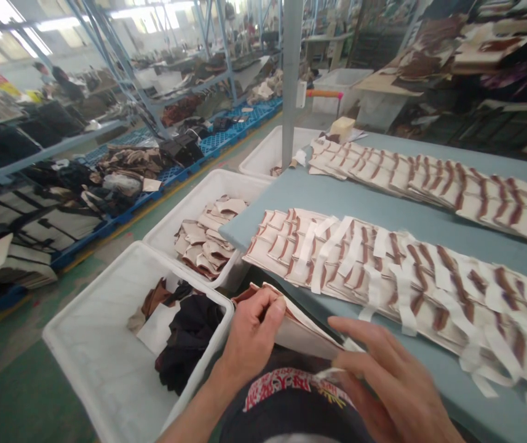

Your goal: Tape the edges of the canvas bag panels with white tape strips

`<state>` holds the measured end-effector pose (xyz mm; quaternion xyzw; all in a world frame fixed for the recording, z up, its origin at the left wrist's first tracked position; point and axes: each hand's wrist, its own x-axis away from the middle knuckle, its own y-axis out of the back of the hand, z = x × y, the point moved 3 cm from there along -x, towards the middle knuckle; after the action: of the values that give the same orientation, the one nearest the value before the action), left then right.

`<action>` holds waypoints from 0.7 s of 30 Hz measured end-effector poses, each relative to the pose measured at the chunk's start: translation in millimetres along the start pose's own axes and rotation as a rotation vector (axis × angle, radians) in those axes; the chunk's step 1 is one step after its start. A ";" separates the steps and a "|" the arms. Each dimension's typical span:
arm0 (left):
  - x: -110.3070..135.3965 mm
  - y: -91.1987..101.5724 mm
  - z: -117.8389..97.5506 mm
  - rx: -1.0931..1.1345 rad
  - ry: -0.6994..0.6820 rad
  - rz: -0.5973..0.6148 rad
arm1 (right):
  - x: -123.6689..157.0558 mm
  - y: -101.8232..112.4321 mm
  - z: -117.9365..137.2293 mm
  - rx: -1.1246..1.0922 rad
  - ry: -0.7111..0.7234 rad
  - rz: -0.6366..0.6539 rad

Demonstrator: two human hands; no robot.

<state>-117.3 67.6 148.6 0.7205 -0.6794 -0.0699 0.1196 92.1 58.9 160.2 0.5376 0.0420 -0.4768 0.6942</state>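
My left hand (254, 329) is closed, thumb and fingers pinching the upper edge of a folded cream fabric piece (307, 335) with a brown edge. The piece is held above my lap, just off the table's near edge. At its right end is my right hand (390, 369), somewhat blurred, with a thin white strip (353, 346) between its fingers. Part of that strip is hidden behind the fingers. Beyond my hands, a row of overlapping cream pieces with brown edges (281, 237) lies on the table, loose white strips (404, 298) across many of them.
The blue-green table (286, 191) also carries a second row of cream pieces (383, 166). To the left stand a white bin (92, 326) with dark fabric and another white bin (166, 237) with cream pieces. A grey post (288, 86) rises at the table's far corner. An apron (291, 400) covers my lap.
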 end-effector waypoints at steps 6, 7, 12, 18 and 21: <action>6.8 -4.3 2.2 -0.012 -0.036 -0.051 | -33.9 -6.3 31.2 -0.214 0.015 -0.053; 7.6 -4.7 1.9 0.011 -0.032 -0.031 | -38.8 -12.9 35.7 -0.247 0.013 -0.060; 15.3 -0.4 1.5 0.151 0.006 0.072 | -45.6 -38.9 45.9 -0.317 -0.097 -0.100; 27.2 4.6 10.3 0.093 -0.001 0.022 | -43.3 -43.8 32.1 -0.758 -0.586 0.126; 27.6 2.3 6.9 0.072 0.001 0.031 | -41.3 -43.9 19.9 -1.021 -0.878 0.190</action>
<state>-119.5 39.4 144.3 0.7137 -0.6926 -0.0435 0.0949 29.7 70.2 161.2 -0.0995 -0.0714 -0.5081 0.8525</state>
